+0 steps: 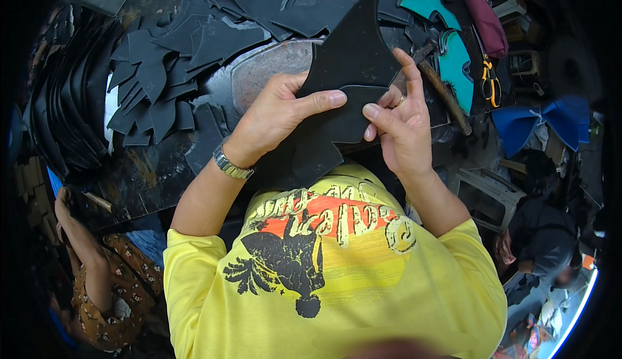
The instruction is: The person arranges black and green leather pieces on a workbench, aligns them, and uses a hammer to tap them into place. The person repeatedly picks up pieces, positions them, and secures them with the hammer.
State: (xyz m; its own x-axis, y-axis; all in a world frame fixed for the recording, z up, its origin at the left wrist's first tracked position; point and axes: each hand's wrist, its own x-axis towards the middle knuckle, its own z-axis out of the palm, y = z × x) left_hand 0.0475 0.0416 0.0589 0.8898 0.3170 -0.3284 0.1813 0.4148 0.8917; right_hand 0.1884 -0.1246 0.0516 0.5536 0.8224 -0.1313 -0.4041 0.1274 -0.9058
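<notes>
- Landmark for our places: the rounded, grey, stone-like slab (pixel 259 67).
- Two matt-black flat sheet pieces overlap: a pointed upper panel (pixel 356 48) and an angular lower panel (pixel 311 148). We see them right of the slab and on its near side.
- Their joint long axis slants from the tip, beyond the slab's right end, down to its near side.
- Left hand (pixel 278 109), by the slab's near-right edge: thumb flat above, fingers hidden underneath, closed on the panels.
- Right hand (pixel 403 116), farther right of the slab: forefinger extended, thumb beside the lower panel's edge; we cannot tell whether it grips.
- The crosswise overlap line runs just beyond both thumbs, left thumb nearer.
</notes>
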